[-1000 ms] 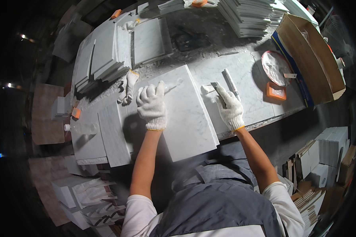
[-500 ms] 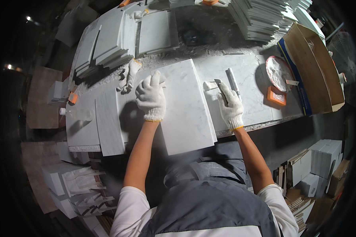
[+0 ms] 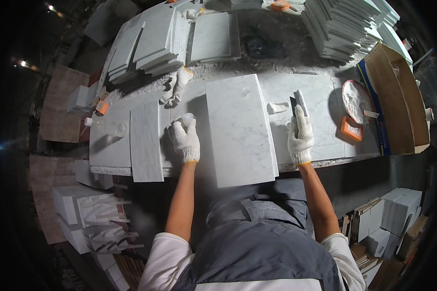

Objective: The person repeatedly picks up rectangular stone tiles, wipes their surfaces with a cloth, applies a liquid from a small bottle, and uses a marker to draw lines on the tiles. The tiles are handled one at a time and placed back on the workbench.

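A white marble tile [image 3: 240,131] lies on at least one other, overhanging the table's near edge between my hands. My left hand [image 3: 185,140], in a white knit glove, is left of it, fingers closed round a small whitish rounded thing [image 3: 188,119] whose kind I cannot make out. Right of the tiles my gloved right hand [image 3: 301,138] grips a scraper with a dark flat blade [image 3: 293,103]; its handle is hidden by the glove. Just beyond these fingertips lies a pale tube-like stick [image 3: 301,101]. A crumpled white wad [image 3: 277,107] sits between stick and tiles.
Stacked tiles [image 3: 160,43] stand at the back left, a taller stack [image 3: 337,29] at the back right. A round dish of white paste [image 3: 357,102], an orange block [image 3: 351,128] and an open cardboard box [image 3: 395,97] are at right. A loose glove [image 3: 179,86] and clear bottle [image 3: 116,129] lie left.
My left hand has come off the top tile to its left side, still gripping the small whitish thing. My right hand, with the scraper, has moved nearer the stick. The whole view has shifted somewhat.
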The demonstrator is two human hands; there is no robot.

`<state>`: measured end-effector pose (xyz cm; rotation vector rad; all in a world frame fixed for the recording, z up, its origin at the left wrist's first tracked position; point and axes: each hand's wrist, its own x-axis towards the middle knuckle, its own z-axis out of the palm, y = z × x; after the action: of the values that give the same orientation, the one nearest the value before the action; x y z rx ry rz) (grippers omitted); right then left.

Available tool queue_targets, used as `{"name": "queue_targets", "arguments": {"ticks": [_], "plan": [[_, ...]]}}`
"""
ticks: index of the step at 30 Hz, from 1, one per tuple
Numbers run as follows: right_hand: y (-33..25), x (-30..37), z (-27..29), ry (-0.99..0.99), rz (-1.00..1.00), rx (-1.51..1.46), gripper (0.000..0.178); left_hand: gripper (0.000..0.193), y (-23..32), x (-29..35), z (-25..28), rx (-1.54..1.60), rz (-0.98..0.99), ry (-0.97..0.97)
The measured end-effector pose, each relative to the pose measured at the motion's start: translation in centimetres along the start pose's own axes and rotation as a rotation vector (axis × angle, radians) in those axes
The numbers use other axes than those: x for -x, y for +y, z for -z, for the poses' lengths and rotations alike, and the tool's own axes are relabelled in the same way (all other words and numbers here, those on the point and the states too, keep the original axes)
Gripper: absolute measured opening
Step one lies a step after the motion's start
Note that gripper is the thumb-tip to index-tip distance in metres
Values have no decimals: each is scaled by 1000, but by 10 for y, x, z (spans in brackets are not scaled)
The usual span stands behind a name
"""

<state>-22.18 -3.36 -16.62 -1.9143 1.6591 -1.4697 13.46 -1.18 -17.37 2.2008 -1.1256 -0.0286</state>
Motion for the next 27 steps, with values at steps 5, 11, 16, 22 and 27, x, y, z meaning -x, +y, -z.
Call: {"name": "queue_targets", "arguments": {"ticks": [5,11,16,22,27], "plan": [[9,14,-5,3,31,-10,51,52,10,2,2,10,108,-46],[18,40,0,-8,-28,-193,58,68,30,27,34,317,58,114],[13,46,9,-61,-70,-312,60,64,65,54,65,556,-389,2],[13,40,17,-81,16,-223,60,65,126,17,26,218,-923,-181],[9,41,11,-20,-14,-181,61,89,141,-14,-20,73,-984,-290]]}}
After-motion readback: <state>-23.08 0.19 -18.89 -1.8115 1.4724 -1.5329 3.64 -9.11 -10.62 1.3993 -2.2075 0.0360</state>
